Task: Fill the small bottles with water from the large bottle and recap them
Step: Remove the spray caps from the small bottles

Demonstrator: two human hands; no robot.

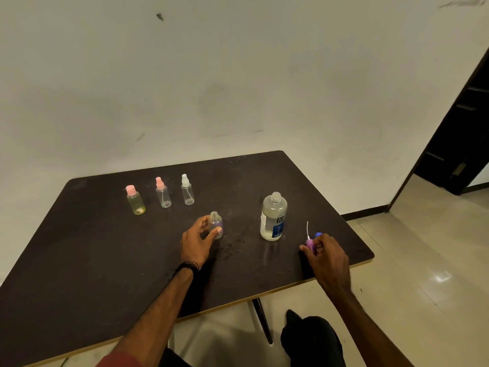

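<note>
Near the middle of the dark table [105, 260], the left hand [197, 241] reaches forward, wrist low, thumb and fingers curled round an uncapped small clear bottle [216, 225] that stands upright on the tabletop. A black band [186, 267] circles that wrist. Over by the right edge, the right hand [326, 254] rests on the table with its fingers closed on a purple spray cap [310, 243], whose thin white dip tube [307, 229] sticks up from the fist.

Between the two hands stands the large bottle [274, 217], upright, open at the neck, clear plastic with a white and blue label, partly filled with water. Along the far side three more small bottles stand in a row, well apart from the hands: a yellowish bottle with a pink cap [135, 200], a clear spray bottle with a pink sprayer [163, 193] and a clear spray bottle with a white sprayer [187, 190].

Matte and scuffed, the tabletop has rounded corners and a pale edge strip. Behind it rises a smudged off-white wall [238, 75]; glossy beige floor tiles [423, 260] lie to the right, beside a dark doorway [465, 128].
</note>
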